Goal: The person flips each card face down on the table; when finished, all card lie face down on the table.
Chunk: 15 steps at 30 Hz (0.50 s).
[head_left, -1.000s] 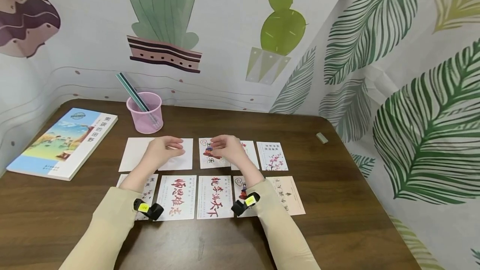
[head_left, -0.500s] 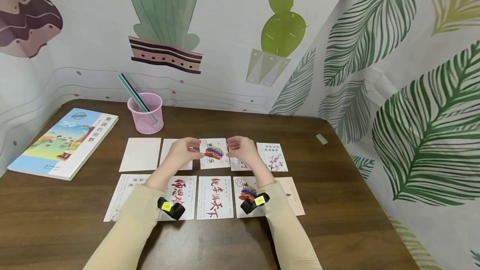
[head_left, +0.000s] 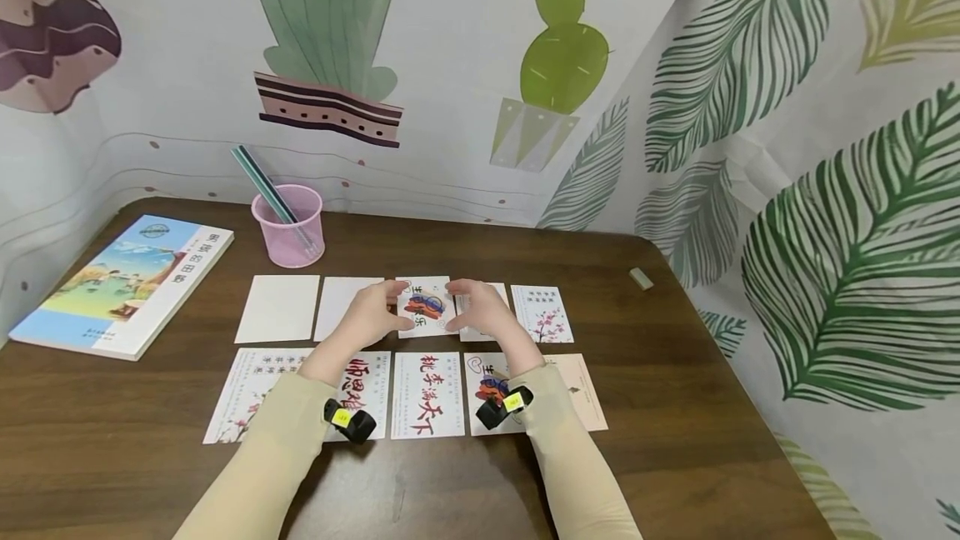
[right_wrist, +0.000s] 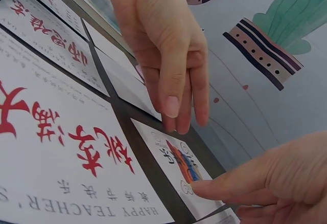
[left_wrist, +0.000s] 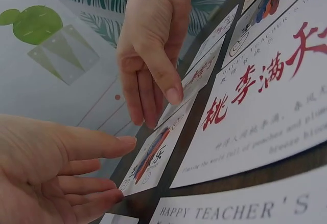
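A small white card with a colourful drawing and black characters [head_left: 426,305] lies in the back row of the table. My left hand [head_left: 369,317] is at its left edge, fingers and thumb extended and spread apart. On the opposite side my right hand [head_left: 483,311] hovers at the right edge in a similar pose, partly covering a card with red writing [head_left: 495,294]. The left wrist view shows the drawing card [left_wrist: 153,157] between both hands, neither of them gripping it. Left of it lie a partly covered white card [head_left: 337,298] and a blank white card [head_left: 277,308].
In front lies a row of larger printed cards, including one with red characters [head_left: 427,394] and a cream card [head_left: 581,390]. A plum-blossom card [head_left: 542,313] ends the back row. A book [head_left: 123,286], a pink pen cup [head_left: 294,232] and an eraser [head_left: 641,278] stand farther out.
My left hand has moved right, from over the blank cards to the drawing card's left edge. My right hand has shifted right, uncovering that card.
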Available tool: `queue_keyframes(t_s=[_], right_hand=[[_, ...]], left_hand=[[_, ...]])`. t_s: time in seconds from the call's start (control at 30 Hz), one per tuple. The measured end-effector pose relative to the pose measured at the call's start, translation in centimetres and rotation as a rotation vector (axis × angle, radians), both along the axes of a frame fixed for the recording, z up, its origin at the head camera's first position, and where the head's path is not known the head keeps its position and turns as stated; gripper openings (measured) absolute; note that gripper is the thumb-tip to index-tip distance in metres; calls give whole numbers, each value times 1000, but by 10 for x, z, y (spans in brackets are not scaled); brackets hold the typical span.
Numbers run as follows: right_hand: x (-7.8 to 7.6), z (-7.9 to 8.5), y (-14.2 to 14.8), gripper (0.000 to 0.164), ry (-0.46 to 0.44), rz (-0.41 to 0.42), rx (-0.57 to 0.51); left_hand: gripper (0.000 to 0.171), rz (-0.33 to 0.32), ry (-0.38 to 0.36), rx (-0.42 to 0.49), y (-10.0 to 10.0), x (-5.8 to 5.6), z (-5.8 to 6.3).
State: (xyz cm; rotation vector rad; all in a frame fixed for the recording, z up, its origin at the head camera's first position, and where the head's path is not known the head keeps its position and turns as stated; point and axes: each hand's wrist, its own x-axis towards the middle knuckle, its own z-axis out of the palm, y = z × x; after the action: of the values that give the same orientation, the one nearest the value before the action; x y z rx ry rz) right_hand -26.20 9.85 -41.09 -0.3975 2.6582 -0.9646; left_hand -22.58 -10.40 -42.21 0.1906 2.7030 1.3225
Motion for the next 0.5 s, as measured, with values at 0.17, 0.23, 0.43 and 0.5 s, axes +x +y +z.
queue_keyframes(t_s=[0.17,0.23,0.43,0.5], right_hand=[[-1,-3,-5,65,13,44,58],[0,-3,-6,65,13,47,63],[2,-1,-7,63,-6,30,38],[3,0,-8,63,-4,36,38]], left_hand=[[69,12,-30,-10,1,-1,-1],[68,21,-37,-4,2,0,0],[69,34,-70,42,4,0,2],[69,36,-84,64,4,0,2]])
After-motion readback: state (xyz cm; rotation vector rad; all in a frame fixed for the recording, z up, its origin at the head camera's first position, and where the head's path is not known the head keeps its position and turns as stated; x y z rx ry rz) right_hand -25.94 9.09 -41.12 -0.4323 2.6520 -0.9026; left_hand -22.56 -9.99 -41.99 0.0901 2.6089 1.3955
